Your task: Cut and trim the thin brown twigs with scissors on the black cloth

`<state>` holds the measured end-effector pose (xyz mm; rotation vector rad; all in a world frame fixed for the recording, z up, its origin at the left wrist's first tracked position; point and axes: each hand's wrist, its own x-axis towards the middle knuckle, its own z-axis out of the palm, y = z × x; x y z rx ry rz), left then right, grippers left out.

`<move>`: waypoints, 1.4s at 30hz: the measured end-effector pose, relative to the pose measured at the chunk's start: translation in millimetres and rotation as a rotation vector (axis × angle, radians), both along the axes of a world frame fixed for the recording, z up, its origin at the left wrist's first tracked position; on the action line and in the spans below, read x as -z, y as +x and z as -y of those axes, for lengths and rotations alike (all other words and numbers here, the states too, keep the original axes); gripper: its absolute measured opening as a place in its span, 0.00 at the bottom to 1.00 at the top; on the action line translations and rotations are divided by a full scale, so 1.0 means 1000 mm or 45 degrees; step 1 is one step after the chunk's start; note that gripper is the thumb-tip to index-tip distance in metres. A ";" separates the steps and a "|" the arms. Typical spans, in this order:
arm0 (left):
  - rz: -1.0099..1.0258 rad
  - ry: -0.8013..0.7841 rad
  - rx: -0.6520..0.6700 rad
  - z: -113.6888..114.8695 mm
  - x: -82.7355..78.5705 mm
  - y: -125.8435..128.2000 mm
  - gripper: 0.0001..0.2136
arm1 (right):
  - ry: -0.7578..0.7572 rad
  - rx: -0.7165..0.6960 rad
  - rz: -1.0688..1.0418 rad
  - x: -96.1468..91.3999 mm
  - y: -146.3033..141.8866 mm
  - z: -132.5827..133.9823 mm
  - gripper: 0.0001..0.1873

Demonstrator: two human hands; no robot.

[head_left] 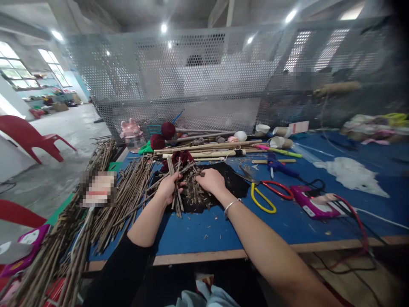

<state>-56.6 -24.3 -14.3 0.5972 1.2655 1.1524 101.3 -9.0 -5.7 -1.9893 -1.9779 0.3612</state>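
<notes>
My left hand (168, 187) is closed around a small bunch of thin brown twigs (177, 194), held upright over a black cloth (231, 181) on the blue table (223, 230). My right hand (211, 180) rests palm down on a heap of short twig scraps (194, 194) on that cloth, fingers curled into the heap. A silver bangle sits on my right wrist. Dark red fabric (182, 157) lies just behind the hands.
A large pile of long twigs (105, 200) covers the table's left end. Scissors with red and yellow handles (265, 194), a purple glue gun (311, 204) with cord, wooden sticks (211, 149), maroon balls, cups and white plastic lie around. Perforated metal screen stands behind; red chair at left.
</notes>
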 end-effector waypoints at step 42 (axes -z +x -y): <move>-0.440 0.320 0.215 0.029 -0.007 0.027 0.15 | -0.318 -0.015 -1.622 0.010 -0.004 -0.005 0.12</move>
